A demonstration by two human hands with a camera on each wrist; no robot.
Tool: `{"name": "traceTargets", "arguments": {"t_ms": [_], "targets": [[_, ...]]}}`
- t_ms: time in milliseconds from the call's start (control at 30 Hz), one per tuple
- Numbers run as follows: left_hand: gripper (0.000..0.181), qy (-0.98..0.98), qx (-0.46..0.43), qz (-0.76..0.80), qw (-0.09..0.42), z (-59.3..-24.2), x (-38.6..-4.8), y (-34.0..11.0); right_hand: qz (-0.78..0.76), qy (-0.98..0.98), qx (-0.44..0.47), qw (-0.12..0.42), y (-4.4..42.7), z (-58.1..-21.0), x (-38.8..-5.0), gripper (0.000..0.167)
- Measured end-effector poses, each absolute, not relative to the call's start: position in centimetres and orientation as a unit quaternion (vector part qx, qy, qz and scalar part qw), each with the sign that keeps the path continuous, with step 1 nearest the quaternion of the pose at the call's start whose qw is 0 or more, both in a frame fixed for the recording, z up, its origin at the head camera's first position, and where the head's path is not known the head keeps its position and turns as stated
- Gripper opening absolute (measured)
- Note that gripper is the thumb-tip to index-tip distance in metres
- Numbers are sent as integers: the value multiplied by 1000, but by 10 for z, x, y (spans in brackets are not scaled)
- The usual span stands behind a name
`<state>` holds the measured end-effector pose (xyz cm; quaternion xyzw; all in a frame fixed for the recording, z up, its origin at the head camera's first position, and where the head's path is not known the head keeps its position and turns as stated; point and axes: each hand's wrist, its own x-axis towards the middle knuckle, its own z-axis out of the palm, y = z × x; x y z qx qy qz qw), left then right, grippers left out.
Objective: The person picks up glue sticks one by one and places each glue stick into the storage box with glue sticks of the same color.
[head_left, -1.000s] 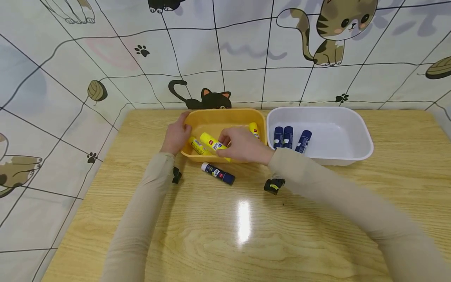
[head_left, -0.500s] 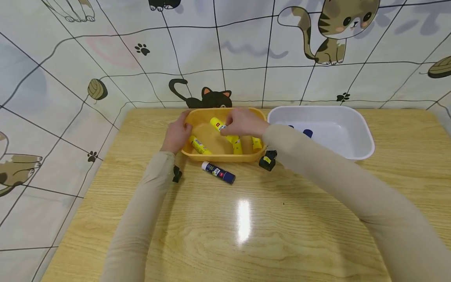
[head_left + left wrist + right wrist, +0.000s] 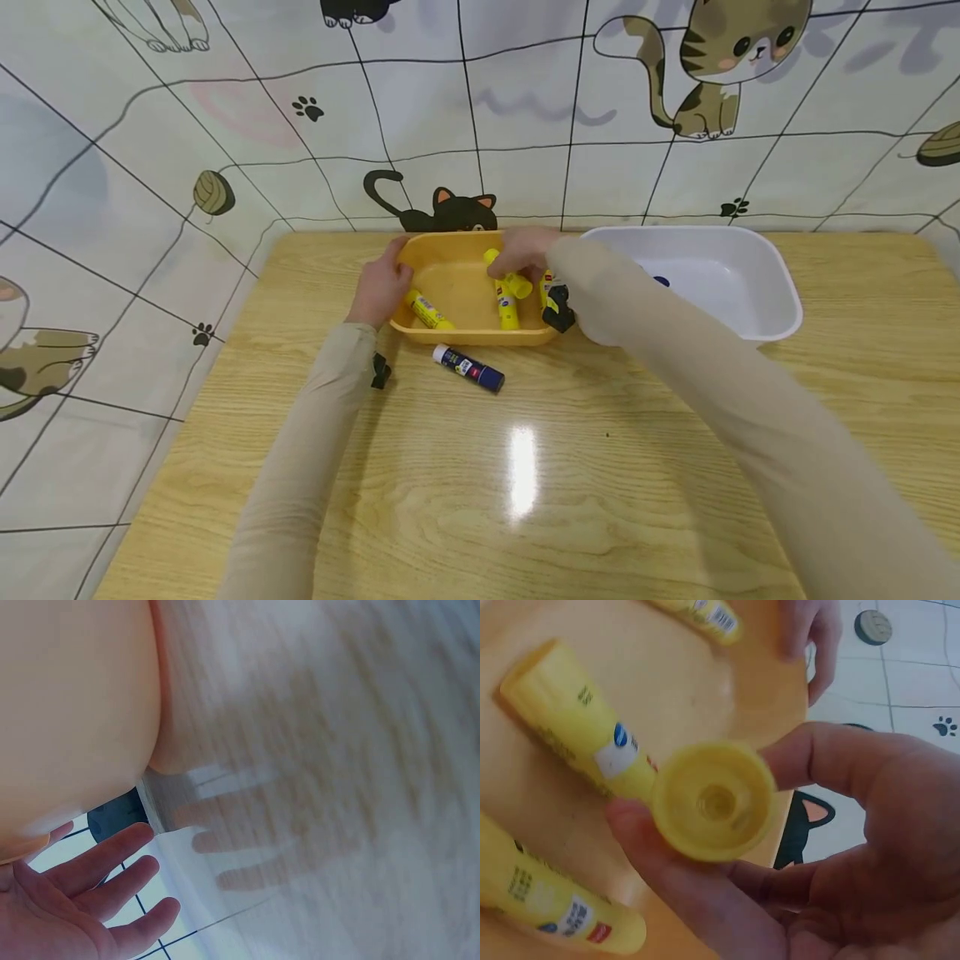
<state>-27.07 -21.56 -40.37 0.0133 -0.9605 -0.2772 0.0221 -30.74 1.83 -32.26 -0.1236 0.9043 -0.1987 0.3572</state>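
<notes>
My left hand grips the left end of a yellow plastic bin, its thumb over the rim; in the left wrist view several of its fingers stretch outside the wall. Inside the bin, my right hand pinches a yellow glue stick between thumb and finger. The right wrist view shows that stick's hollow round end facing the camera. Three more yellow glue sticks lie in the bin: one at left, a middle stick beneath the held one, and a right stick, partly hidden.
A dark blue glue stick with a white end lies on the wooden table before the bin. A white bin stands to the right; my right sleeve hides much of it, with one blue cap showing. A cat-patterned wall rises behind.
My right hand has carried the yellow glue stick rightward and back within the yellow bin, and the stick has turned. My left hand keeps its place on the rim.
</notes>
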Motion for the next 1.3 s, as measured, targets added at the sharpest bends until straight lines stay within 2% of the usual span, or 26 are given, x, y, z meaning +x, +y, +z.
{"name": "traceTargets", "arguments": {"t_ms": [233,500,633,800,967,1100,1300], "targets": [[49,-960,15,-278,23,-405,-272,-215,-159,913,-95,363,14,-321,-309,32],[49,-959,13,-282,19,-405,-270,-214,-104,897,-110,416,13,-320,-311,33],[48,-959,14,-281,25,-405,-270,-214,-100,894,-111,423,16,-318,-309,36],[47,-961,14,-276,31,-403,-270,-213,-98,909,-122,386,21,-315,-303,44],[48,-962,14,-272,27,-403,-270,-214,-122,922,-150,335,27,-309,-287,39],[48,-962,13,-272,26,-404,-271,-214,-119,922,-206,306,26,-301,-267,33],[49,-962,14,-271,22,-404,-270,-214,-95,916,-297,252,17,-296,-237,36]]}}
